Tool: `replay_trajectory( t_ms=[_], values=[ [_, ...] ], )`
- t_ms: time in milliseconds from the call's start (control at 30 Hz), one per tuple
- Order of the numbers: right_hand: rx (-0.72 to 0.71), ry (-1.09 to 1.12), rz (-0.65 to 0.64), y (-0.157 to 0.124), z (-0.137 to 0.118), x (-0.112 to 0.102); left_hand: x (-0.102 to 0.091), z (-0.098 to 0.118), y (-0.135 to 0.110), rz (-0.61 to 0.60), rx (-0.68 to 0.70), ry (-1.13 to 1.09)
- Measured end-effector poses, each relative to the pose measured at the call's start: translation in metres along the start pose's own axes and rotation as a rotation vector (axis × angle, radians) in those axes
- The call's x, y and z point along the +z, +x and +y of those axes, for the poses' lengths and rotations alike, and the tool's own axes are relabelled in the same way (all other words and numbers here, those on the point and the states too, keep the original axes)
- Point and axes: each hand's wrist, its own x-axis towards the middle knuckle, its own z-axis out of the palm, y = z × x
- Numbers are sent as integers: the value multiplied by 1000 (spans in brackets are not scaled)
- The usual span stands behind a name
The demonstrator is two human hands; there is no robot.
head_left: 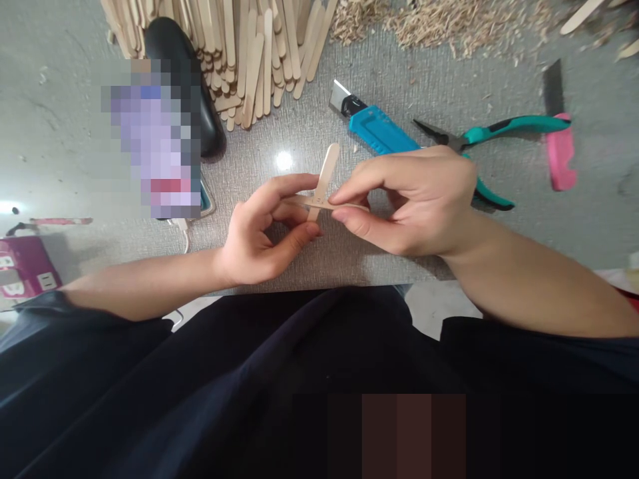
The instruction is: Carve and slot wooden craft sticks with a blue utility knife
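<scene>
Two popsicle sticks cross each other between my hands, above the near part of the table. The upright popsicle stick (327, 167) has its rounded far end free, and its near end meets the fingertips of my left hand (272, 226), which is closed on it. My right hand (412, 199) pinches the crosswise popsicle stick (325, 205) between thumb and forefinger, close to the crossing. Small dark marks show where the sticks meet. Part of the crosswise stick is hidden behind the fingers of both hands.
Loose popsicle sticks (259, 60) lie piled at the back, beside wood shavings (444, 26). A blue utility knife (382, 130), blade out, and green-handled pliers (516, 125) lie beyond my right hand. Further right is a pink-handled blade (562, 153). A black case (212, 133) and blurred phone stand left.
</scene>
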Motion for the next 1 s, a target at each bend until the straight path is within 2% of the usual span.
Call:
replay_trajectory(
  t_ms=[133, 333, 433, 533, 733, 867, 1000],
  values=[
    [-20, 44, -18, 2, 2, -1, -1, 6, 2, -50, 135, -10],
    [26, 70, -32, 1, 2, -1, 1, 16, 9, -2, 110, -10],
    [116, 34, -80, 0, 4, -3, 1, 18, 11, 42, 104, 69],
    [173, -2, -135, -1, 7, -5, 0, 18, 12, 33, 65, 77],
    [93, 13, -111, 0, 8, -5, -1, 13, 11, -88, 55, -34],
    [-33, 18, -80, 3, 5, -3, -1, 10, 12, -94, 90, -45],
    [-24, 15, -71, 4, 4, -3, -1, 12, 14, -91, 88, -73]
  ],
)
